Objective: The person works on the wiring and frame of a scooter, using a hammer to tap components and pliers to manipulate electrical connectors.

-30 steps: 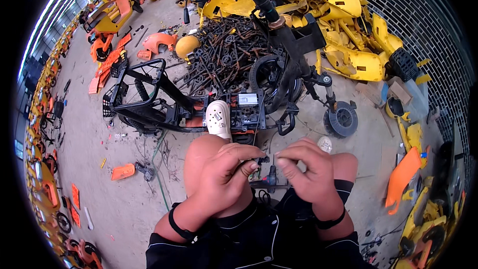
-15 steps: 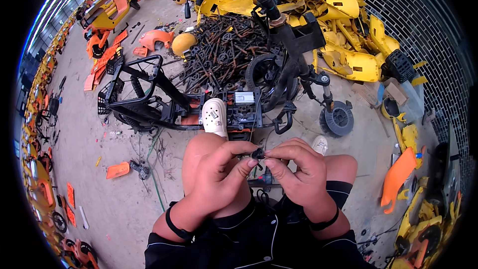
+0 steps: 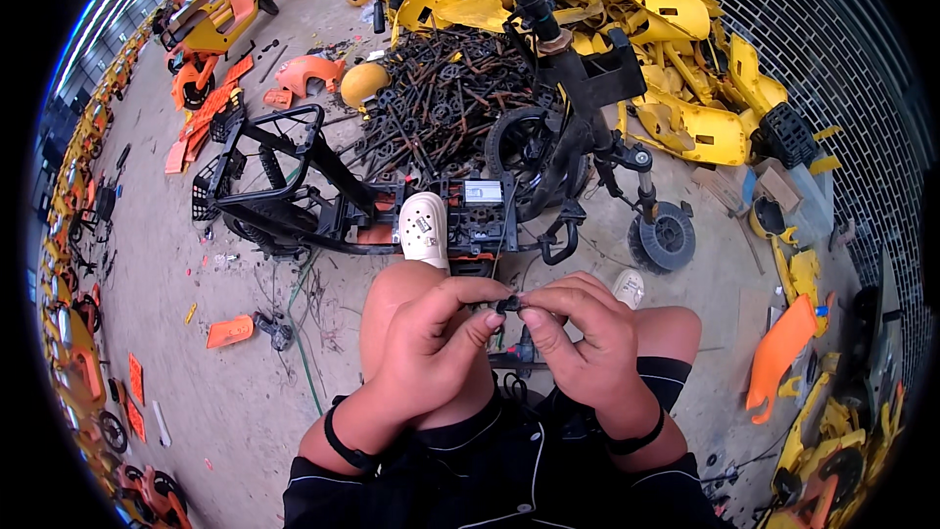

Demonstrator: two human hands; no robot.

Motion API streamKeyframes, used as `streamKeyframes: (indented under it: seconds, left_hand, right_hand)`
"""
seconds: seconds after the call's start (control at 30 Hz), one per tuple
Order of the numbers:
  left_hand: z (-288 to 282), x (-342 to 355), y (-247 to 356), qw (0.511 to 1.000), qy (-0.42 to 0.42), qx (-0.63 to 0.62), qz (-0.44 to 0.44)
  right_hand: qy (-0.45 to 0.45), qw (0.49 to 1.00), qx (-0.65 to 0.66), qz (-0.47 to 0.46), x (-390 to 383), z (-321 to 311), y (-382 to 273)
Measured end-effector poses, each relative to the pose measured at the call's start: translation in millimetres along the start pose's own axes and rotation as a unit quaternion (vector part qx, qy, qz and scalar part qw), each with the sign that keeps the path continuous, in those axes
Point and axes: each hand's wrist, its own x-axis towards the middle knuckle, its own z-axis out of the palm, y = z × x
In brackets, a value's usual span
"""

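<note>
Between my fingertips is a small black part point(image 3: 508, 305), too small to name its kind. My left hand point(image 3: 436, 333) pinches it from one side with thumb and forefinger. From the other side my right hand point(image 3: 580, 335) pinches it the same way, so both hands meet over my lap. Just beyond them lies a stripped black scooter frame point(image 3: 338, 235) on its side, and my foot in a white clog point(image 3: 423, 229) rests on it. A silver box point(image 3: 482, 192) sits in the frame beside the clog.
Behind the frame is a heap of rusty metal parts point(image 3: 441, 98). Yellow body panels point(image 3: 695, 127) are piled at the far right by a brick wall point(image 3: 832, 49). An orange panel point(image 3: 783, 358) lies at right, an orange piece point(image 3: 230, 332) at left. Scooters point(image 3: 217, 5) line the left.
The small black part has turned slightly between my fingers and looks flatter now. Both hands keep their pinch in nearly the same place; the view has shifted a little.
</note>
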Motion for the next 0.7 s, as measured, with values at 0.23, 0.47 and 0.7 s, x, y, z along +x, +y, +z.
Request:
streamKeyframes:
  seconds: [0.23,0.47,0.7]
  left_hand:
    - [4,-1,-2,0.997,-0.005,-0.062,-0.054]
    - [0,8,-12,0.995,0.038,0.051,0.071]
    - [-6,-6,-15,0.997,0.07,-0.026,0.035]
  right_hand:
    - [0.023,0.998,-0.014,0.05,-6,-6,10]
    - [0.048,0.955,-0.131,0.263,-37,-28,96]
    - [0.134,0.928,-0.24,0.25,-68,-45,205]
